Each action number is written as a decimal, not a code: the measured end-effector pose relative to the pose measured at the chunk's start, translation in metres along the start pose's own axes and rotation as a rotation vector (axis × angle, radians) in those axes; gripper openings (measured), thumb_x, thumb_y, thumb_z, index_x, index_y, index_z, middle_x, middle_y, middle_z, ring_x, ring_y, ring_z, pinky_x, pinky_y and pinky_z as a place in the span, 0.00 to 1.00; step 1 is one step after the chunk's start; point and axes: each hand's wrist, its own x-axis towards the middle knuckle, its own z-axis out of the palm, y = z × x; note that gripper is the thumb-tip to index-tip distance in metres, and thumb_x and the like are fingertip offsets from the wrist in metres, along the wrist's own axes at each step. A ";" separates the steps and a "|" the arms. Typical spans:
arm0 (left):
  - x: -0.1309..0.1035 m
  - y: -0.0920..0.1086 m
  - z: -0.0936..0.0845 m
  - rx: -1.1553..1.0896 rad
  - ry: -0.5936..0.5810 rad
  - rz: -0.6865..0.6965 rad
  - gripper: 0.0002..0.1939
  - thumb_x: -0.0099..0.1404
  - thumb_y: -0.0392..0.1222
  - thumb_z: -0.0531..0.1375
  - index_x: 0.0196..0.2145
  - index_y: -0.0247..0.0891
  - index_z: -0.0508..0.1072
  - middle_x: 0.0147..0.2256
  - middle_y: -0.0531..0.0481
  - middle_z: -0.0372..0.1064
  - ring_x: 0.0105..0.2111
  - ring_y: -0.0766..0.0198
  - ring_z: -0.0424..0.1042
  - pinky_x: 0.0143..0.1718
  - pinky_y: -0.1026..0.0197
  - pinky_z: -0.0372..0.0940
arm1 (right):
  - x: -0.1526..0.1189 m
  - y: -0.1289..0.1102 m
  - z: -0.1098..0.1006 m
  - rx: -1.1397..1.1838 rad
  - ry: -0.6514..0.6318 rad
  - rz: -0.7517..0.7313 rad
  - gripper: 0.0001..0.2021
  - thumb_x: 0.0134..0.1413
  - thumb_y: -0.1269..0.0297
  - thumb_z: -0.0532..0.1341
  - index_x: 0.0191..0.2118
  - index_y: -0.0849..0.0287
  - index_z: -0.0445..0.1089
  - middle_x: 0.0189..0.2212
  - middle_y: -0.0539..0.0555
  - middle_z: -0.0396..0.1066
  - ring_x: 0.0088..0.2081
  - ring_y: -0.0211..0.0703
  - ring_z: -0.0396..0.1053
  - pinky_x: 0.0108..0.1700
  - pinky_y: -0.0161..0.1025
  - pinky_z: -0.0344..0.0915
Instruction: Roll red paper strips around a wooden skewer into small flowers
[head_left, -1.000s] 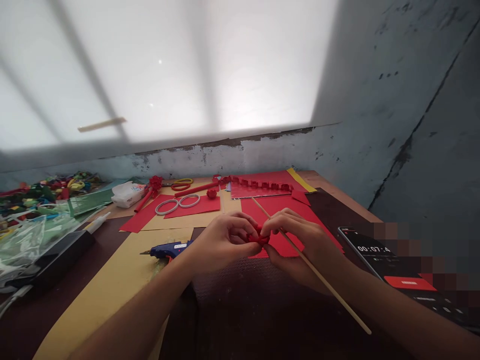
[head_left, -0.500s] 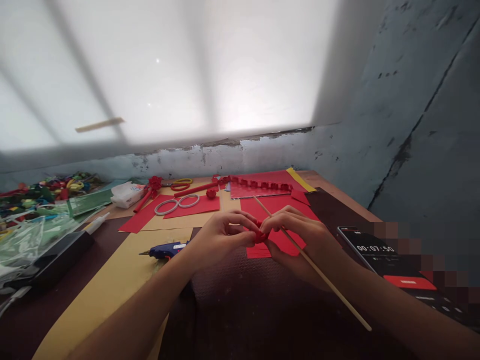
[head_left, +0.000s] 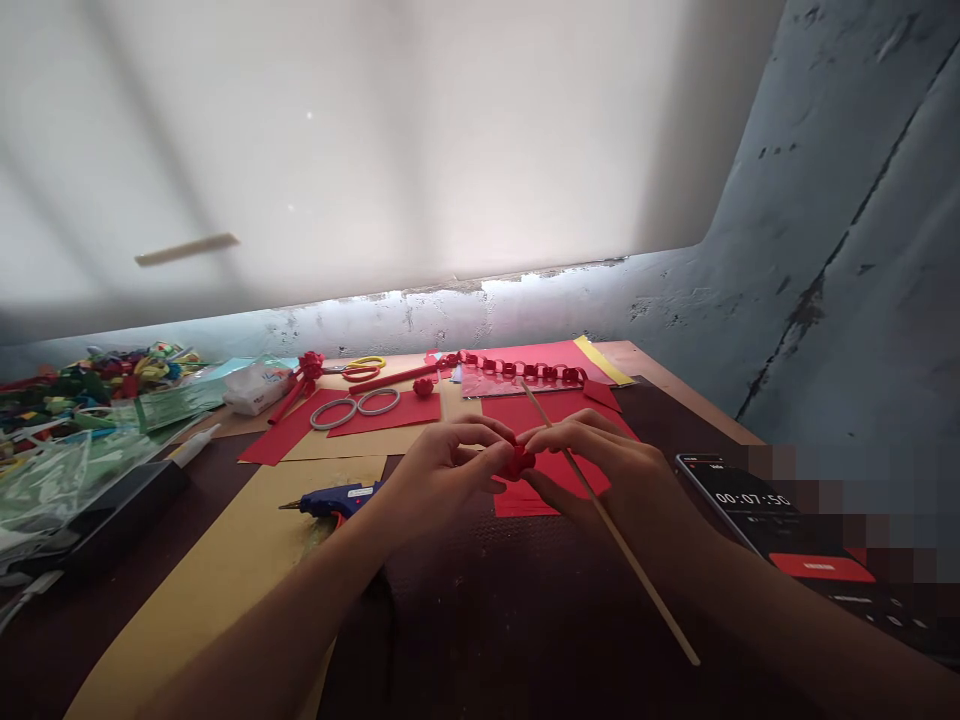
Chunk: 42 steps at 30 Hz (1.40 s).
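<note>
A small red paper flower (head_left: 519, 461) is pinched between the fingers of both hands, above the table's near middle. My left hand (head_left: 457, 462) grips it from the left, thumb and fingers closed on its edge. From the right, my right hand (head_left: 600, 460) touches it with its fingertips. A thin wooden stick (head_left: 630, 560) also rests in my right hand, slanting from far left to near right between the fingers. Red paper sheets (head_left: 517, 501) lie behind and beneath the hands. Part of the flower is covered by my fingers.
A blue glue gun (head_left: 337, 499) lies on tan paper (head_left: 195, 560) at left. Scissors (head_left: 364, 369), two white rings (head_left: 333, 413), a red paper ball (head_left: 423, 388) and a red paper chain (head_left: 517, 369) sit farther back. A phone (head_left: 780, 530) showing a timer lies right.
The stick has swung, its near end shifting left. My right fingers have moved slightly on the flower, and the flower shows more of its side. The rest of the table stays the same.
</note>
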 end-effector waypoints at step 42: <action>-0.004 0.002 0.007 0.150 0.119 0.112 0.09 0.66 0.43 0.65 0.32 0.35 0.82 0.44 0.44 0.69 0.43 0.61 0.73 0.38 0.65 0.70 | -0.003 -0.013 0.008 -0.076 0.190 -0.186 0.13 0.56 0.76 0.67 0.44 0.54 0.71 0.41 0.53 0.77 0.40 0.41 0.77 0.44 0.38 0.75</action>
